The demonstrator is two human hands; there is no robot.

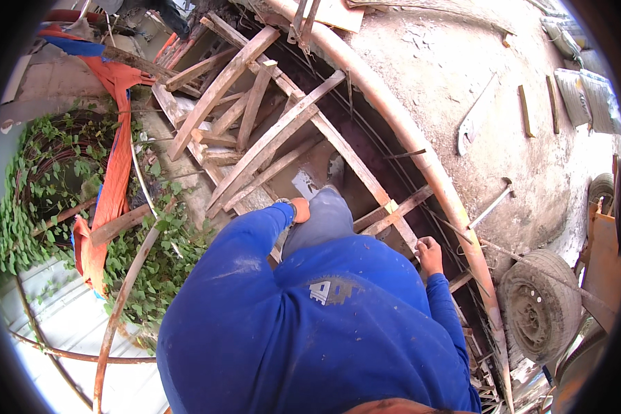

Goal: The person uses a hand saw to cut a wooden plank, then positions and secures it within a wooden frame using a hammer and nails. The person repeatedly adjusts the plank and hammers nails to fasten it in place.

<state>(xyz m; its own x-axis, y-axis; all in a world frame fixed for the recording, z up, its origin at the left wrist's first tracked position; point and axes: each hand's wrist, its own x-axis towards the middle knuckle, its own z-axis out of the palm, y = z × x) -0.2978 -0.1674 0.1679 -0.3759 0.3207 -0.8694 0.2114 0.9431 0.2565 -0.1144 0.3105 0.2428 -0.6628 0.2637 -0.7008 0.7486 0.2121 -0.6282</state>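
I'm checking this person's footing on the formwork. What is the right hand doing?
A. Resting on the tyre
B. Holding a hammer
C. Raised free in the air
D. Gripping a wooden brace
D: the right hand is closed around the end of a wooden brace beside the curved form edge; the tyre lies apart from it, further right, and no hammer shows in it.

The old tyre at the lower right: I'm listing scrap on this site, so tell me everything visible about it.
The tyre is a dusty, grey-black rubber wheel still on its rim, whose hub shows a ring of bolt holes. It lies roughly flat on pale dirt ground, beside the lower end of the long curved rusty pipe. A thin metal rod crosses over its upper edge. Neither hand touches it; the right hand is the nearer one.
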